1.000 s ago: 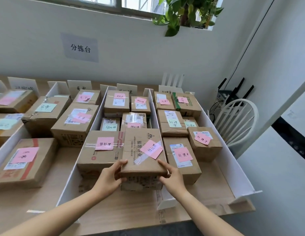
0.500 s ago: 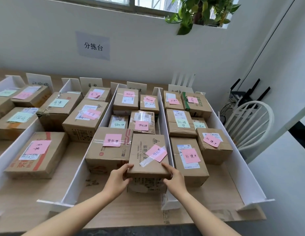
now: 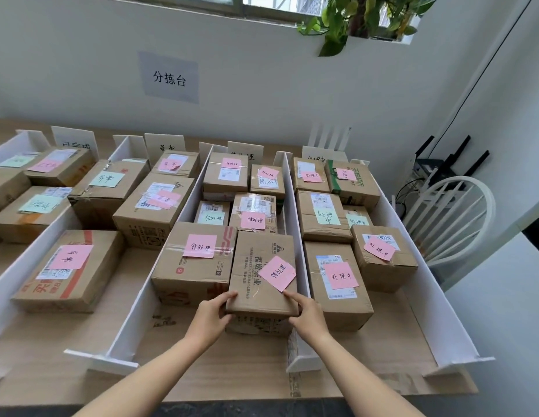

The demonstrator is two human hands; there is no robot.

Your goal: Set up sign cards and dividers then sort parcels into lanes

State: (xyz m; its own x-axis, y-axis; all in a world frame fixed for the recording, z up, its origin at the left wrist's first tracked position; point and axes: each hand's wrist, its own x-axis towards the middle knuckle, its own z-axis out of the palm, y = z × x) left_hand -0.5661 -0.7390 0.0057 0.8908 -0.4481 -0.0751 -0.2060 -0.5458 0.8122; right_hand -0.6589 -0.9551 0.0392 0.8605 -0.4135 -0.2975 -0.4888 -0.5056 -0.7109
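Both grips are on one parcel (image 3: pixel 262 275): a plain brown corrugated carton, rectangular, long side running away from us, printed text on the top and a strip of clear tape across it. A square pink sticky note (image 3: pixel 277 272) sits skewed on the top, handwritten.

Our left grip (image 3: pixel 212 314) curls around the near-left corner, thumb on the top face. Our right grip (image 3: pixel 307 316) clamps the near-right corner, one finger flat along the top edge.

The parcel is at the near end of a lane, tight against the white foam-board divider (image 3: pixel 298 236) on its right. On its left it touches a wider taped carton (image 3: pixel 193 266) that also carries a pink note. We can't tell whether its base is fully down on the desk (image 3: pixel 232 371), which is light wood grain with a matte finish.

Another white divider (image 3: pixel 160 281) closes the lane on the left. Each divider stands on a flat foot at the near end.

The other lanes hold more brown cartons with pink or pale green notes. White sign cards (image 3: pixel 245 150) stand upright at the far end, half hidden by the boxes.
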